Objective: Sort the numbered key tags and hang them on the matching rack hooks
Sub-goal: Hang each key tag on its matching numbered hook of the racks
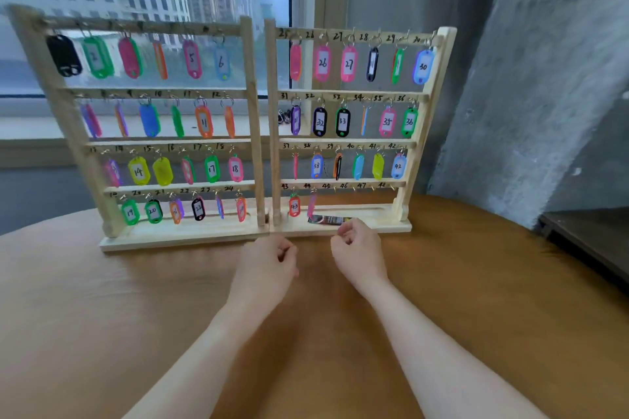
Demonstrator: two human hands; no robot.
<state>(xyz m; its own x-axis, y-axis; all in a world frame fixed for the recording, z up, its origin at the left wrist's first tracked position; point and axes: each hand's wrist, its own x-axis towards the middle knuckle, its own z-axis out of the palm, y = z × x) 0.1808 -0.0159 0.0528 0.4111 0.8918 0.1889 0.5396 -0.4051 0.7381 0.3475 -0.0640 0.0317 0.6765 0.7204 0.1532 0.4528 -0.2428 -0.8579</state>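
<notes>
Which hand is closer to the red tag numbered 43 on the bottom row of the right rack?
The left hand, by a small margin. It sits below the tag numbered 43 and slightly to its left; the right hand sits below and farther off to its right. Neither touches it.

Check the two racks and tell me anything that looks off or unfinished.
On the right rack, the bottom row's hooks 45 to 48 hang bare, while tag 43 and a pink tag fill the first two. A dark flat packet lies on that rack's base. Both hands, left and right, seem to hold nothing.
</notes>
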